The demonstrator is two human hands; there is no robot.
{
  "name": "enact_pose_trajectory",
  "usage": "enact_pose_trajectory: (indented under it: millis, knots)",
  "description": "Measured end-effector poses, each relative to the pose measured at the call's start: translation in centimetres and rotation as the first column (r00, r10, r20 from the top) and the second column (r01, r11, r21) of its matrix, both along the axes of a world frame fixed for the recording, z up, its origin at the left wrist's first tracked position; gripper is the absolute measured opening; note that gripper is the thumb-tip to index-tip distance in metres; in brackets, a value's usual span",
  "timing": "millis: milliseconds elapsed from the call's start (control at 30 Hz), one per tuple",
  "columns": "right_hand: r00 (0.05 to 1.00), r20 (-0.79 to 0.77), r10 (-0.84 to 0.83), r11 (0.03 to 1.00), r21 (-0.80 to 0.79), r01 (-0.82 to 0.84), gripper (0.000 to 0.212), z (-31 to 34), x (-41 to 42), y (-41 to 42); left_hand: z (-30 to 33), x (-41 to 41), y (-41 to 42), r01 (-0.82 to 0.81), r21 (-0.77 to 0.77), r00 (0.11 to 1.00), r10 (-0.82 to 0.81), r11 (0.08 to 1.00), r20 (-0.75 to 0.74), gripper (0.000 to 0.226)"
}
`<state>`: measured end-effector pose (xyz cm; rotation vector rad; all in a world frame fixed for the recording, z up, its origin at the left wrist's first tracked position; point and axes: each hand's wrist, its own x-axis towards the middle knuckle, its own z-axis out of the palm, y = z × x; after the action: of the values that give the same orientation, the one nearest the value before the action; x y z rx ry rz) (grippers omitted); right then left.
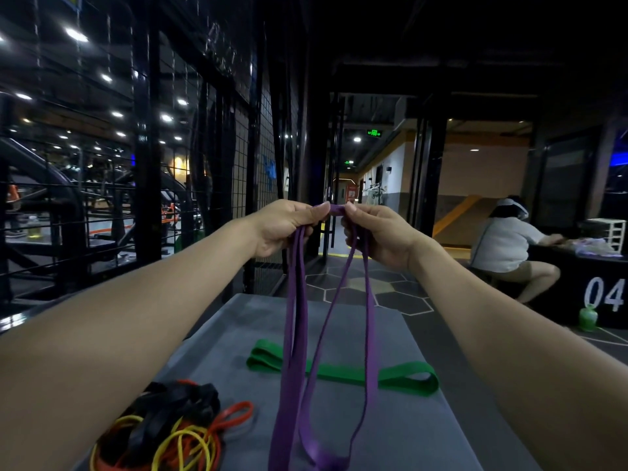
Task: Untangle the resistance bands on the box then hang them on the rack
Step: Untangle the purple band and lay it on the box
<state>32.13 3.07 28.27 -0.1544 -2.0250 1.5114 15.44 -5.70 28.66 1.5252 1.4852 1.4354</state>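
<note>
Both hands are raised in front of the chest, close together, each gripping the top of a purple resistance band (299,334). The left hand (282,229) has its fingers curled round the band with the thumb pressing along the top edge; the right hand (377,236) pinches the same top fold between thumb and curled fingers. The short stretch of band between the two hands is largely covered by thumbs and fingertips, so how it is folded there is hard to make out.

From the hands the purple band hangs in several flat strands: two lie close together under the left hand, two spread apart under the right. They meet in a twisted loop at the bottom edge of the view, where the band is cut off.

Below, on the grey top of the box (424,436), a green resistance band (401,377) lies flat and folded, its middle partly hidden behind the purple strands. At the near left corner sits a tangle of black, red and yellow bands (170,433), partly cut off by the left forearm; it seems still knotted together. A black wire grid rack (244,158) stands beyond the box on the left.
</note>
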Motion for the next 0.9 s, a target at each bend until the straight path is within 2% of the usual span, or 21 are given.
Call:
enact_pose_trajectory:
  millis: [100,267,333,367,400,467,533,567,633,800,900]
  knots:
    - [0.999,-0.034,-0.025,1.0,0.001,0.025,0.023,0.1,-0.1,-0.1,-0.1,-0.1,0.1,0.051,-0.019,0.997,-0.049,0.999,0.056,0.045]
    - [0.994,0.065,-0.086,0.996,0.039,0.083,0.024,0.0,-0.6,-0.2,-0.3,-0.4,0.4,0.011,0.038,0.995,-0.015,0.999,0.097,0.036]
    - [0.975,0.111,-0.194,0.969,0.178,0.173,0.024,-0.1,-0.9,0.0,0.0,-0.2,0.5,-0.009,0.066,0.994,0.002,0.998,0.113,0.029]
    - [0.951,0.118,-0.285,0.917,0.324,0.234,0.024,0.0,-1.2,0.0,0.2,0.0,0.5,-0.012,0.074,0.994,0.005,0.997,0.105,0.026]
    - [0.924,0.07,-0.376,0.824,0.483,0.298,0.022,0.2,-1.5,0.1,0.4,0.2,0.5,-0.015,0.078,0.996,0.009,0.997,0.085,0.024]
    - [0.845,-0.136,-0.517,0.546,0.708,0.448,0.017,0.7,-2.5,0.4,0.9,0.4,0.5,-0.016,0.082,0.998,0.011,0.996,0.06,0.02]
    - [0.73,-0.295,-0.616,0.307,0.764,0.568,0.021,1.2,-3.0,0.2,1.1,0.5,0.7,-0.027,0.096,0.996,0.019,0.995,0.083,0.02]
    - [0.694,-0.331,-0.64,0.248,0.765,0.594,0.023,1.3,-3.0,0.0,1.1,0.6,0.8,-0.026,0.105,0.995,0.016,0.994,0.098,0.02]
    - [0.658,-0.355,-0.665,0.209,0.757,0.619,0.026,1.2,-2.9,-0.3,0.8,1.0,0.8,-0.017,0.125,0.996,0.005,0.992,0.09,0.019]
    - [0.552,-0.389,-0.738,0.191,0.664,0.723,0.025,1.0,-3.1,0.9,-1.4,1.5,0.8,-0.014,0.042,0.999,0.016,0.999,-0.051,0.044]
    - [0.503,-0.382,-0.775,0.213,0.592,0.777,0.025,1.2,-2.8,1.5,-3.2,1.7,0.7,-0.053,-0.028,0.968,0.045,0.998,-0.247,0.035]
